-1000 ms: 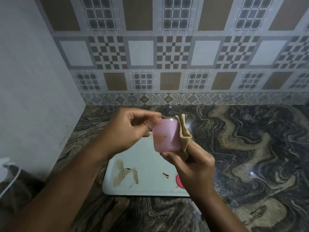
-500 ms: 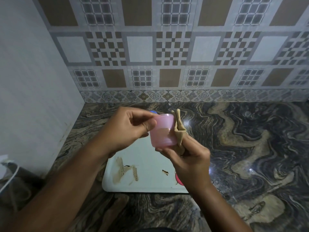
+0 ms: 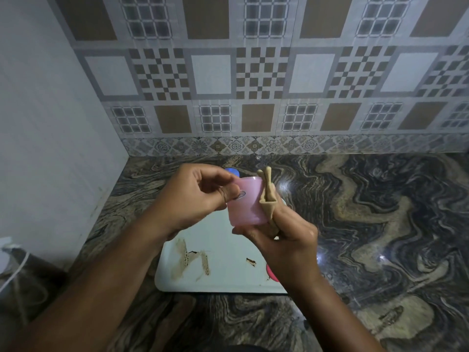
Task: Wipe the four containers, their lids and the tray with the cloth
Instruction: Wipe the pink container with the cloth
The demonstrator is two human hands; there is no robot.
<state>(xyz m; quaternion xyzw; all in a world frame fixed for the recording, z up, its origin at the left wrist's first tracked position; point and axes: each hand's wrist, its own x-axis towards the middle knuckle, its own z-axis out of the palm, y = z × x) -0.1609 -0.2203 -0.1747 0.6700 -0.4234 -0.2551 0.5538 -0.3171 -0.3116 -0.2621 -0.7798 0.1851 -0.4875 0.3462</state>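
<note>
A small pink container [image 3: 247, 203] is held in the air above the white tray [image 3: 223, 273]. My left hand [image 3: 193, 199] grips it at its left side and rim. My right hand [image 3: 286, 240] holds a folded beige cloth [image 3: 267, 199] pressed against the container's right side, with its thumb under the base. The tray lies on the counter and carries brown smears [image 3: 190, 260] at its left and a small spot near the middle. A pink lid [image 3: 271, 273] peeks out on the tray behind my right wrist. A blue lid or container [image 3: 232, 172] shows just behind my left hand.
The marbled dark counter [image 3: 368, 224] stretches to the right. A patterned tile wall [image 3: 253, 85] stands behind and a plain white wall [image 3: 45, 148] at the left. A white cable [image 3: 15, 270] lies at the far left edge.
The pink container has turned in my hands, and a printed oval mark now faces me. Both hands have risen slightly, and the cloth stays against the container's right side.
</note>
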